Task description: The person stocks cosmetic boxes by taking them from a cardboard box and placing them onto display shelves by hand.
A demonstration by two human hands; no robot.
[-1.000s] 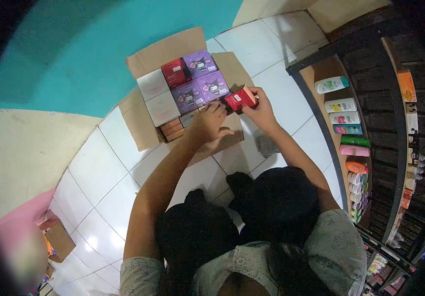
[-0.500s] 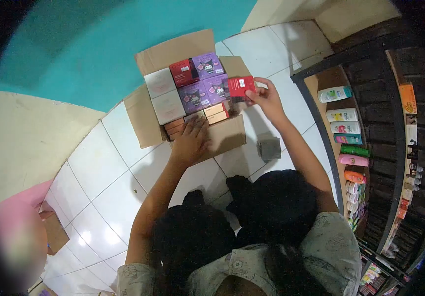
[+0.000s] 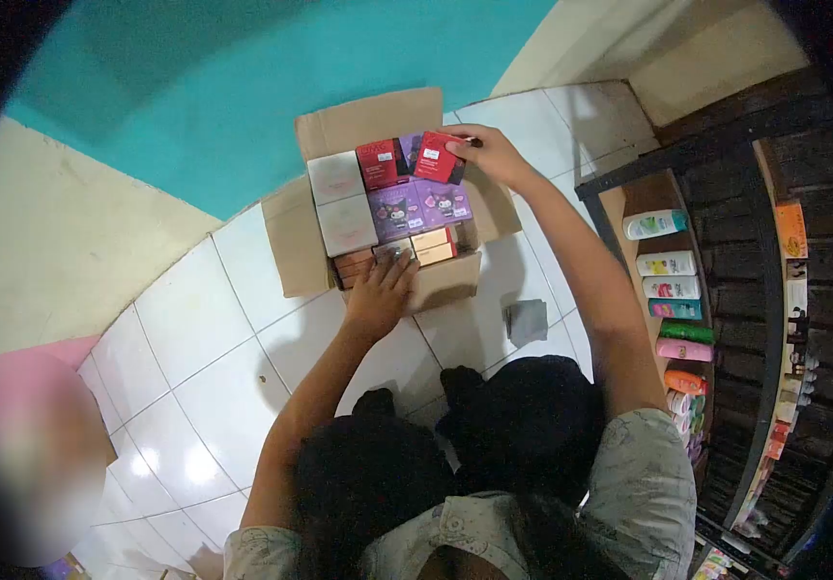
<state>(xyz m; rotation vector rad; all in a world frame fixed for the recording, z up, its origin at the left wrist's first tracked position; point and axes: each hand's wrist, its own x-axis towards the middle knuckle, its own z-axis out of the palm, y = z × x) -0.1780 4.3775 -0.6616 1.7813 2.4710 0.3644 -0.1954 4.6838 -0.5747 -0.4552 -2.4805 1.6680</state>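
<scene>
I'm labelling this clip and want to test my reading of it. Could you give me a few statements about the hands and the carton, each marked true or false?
1. The right hand holds a red box over the carton. True.
2. The left hand is lifting a purple box. False: it lies flat at the carton's near edge, by the small orange boxes.
3. The carton stands on a white tiled floor. True.
4. The white boxes sit at the carton's right side. False: they are at its left side.
5. Bottles lie on the shelf at the right. True.
</scene>
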